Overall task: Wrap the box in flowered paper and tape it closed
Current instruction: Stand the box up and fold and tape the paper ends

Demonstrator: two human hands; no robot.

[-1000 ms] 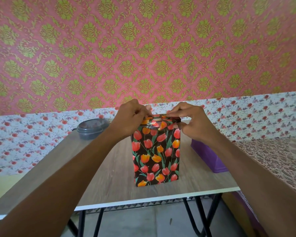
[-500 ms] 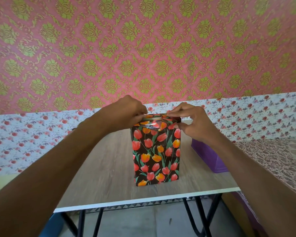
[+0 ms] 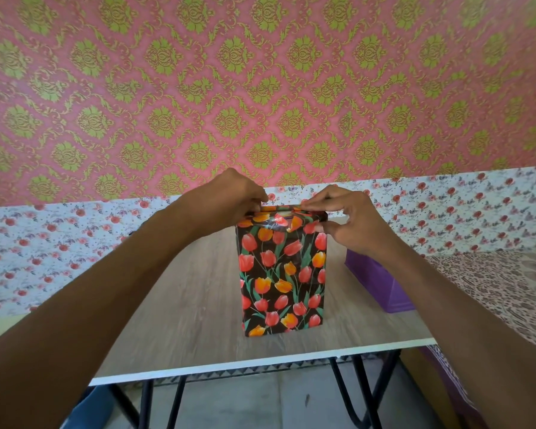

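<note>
Upper frame: pink wall (image 3: 260, 88) with green damask, above a band (image 3: 44, 249) of small-flowered wallpaper.
Centre to lower frame: wood-grain desk (image 3: 183, 320) on black legs.
Right edge: bed (image 3: 492, 289) under a patterned cloth.
Right of centre, at the desk's right side: purple bin (image 3: 375, 283), contents hidden; on the desk or just beside it, impossible to tell.
Centre of frame: box (image 3: 282, 274), upright on the desk near its front edge, visible face fully covered by dark tulip paper (image 3: 291, 311).
Left of the box top: left hand (image 3: 226, 199), fingers curled, pinching the folded paper at the top left edge.
Right of the box top: right hand (image 3: 347, 221), thumb on the front face, fingers over the top, pinching the paper at the top right corner.
Between the hands, on the upper front: glossy strip, probably clear tape (image 3: 276, 222), lapping toward the top edge.

Step in hand, as judged: closing and sealing the top end flap.
To do it well:
- Pull both corners taut and level before pressing.
- Hold the fold flat against the box with one hand.
- Rub the tape down from the middle outward with the other, driving out wrinkles.
- Press downward only, never sideways, given the tall, narrow stance and the risk of tipping.
- Release only after a flat, firm seal.
</note>
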